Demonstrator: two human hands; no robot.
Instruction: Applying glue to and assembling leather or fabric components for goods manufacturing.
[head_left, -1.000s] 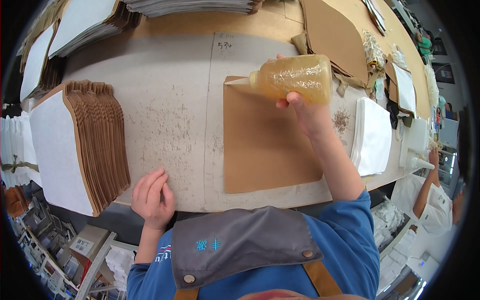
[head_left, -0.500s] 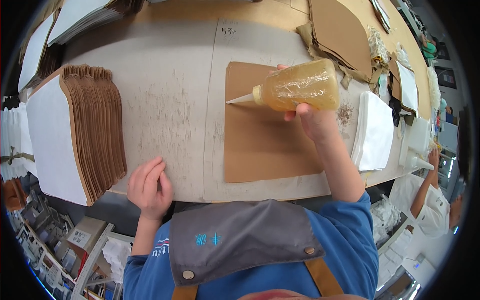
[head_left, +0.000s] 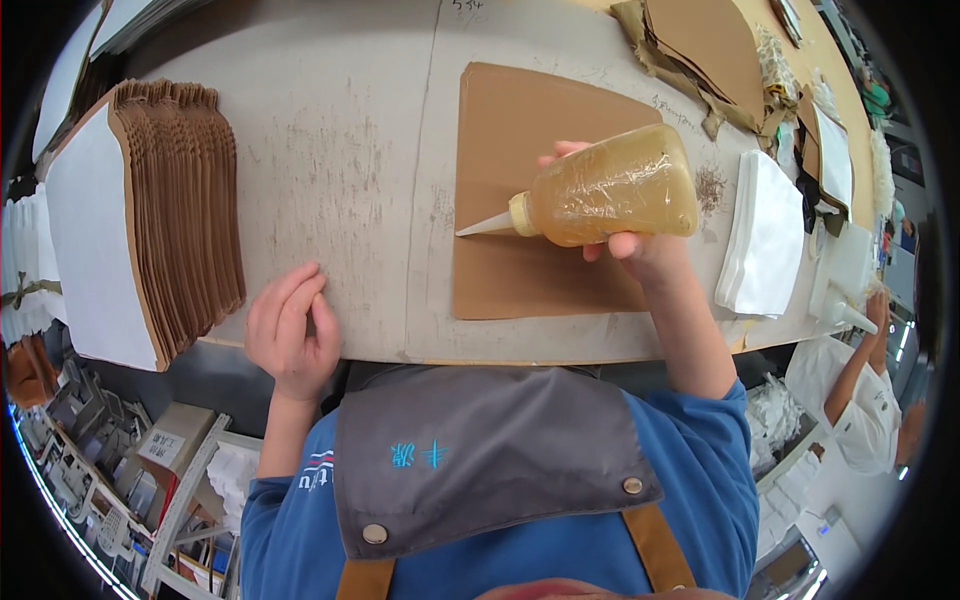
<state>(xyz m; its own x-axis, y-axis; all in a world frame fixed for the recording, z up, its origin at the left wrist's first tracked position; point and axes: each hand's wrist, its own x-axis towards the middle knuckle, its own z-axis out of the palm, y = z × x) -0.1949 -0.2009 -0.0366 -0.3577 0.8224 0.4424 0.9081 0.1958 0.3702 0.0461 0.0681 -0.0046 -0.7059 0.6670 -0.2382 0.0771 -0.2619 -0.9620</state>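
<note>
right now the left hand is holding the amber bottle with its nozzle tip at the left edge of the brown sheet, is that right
Wrong hand: the head view shows the right hand holding the amber bottle, its nozzle tip at the left edge of the brown sheet. The left hand holds nothing visible.

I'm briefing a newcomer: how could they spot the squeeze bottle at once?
On the grey work surface, find the brown paper sheet right of centre. Over it, the right hand grips the squeeze bottle, its pale nozzle at the sheet's left edge. Unlike the flat white stack to its right, it is rounded and translucent amber.
</note>
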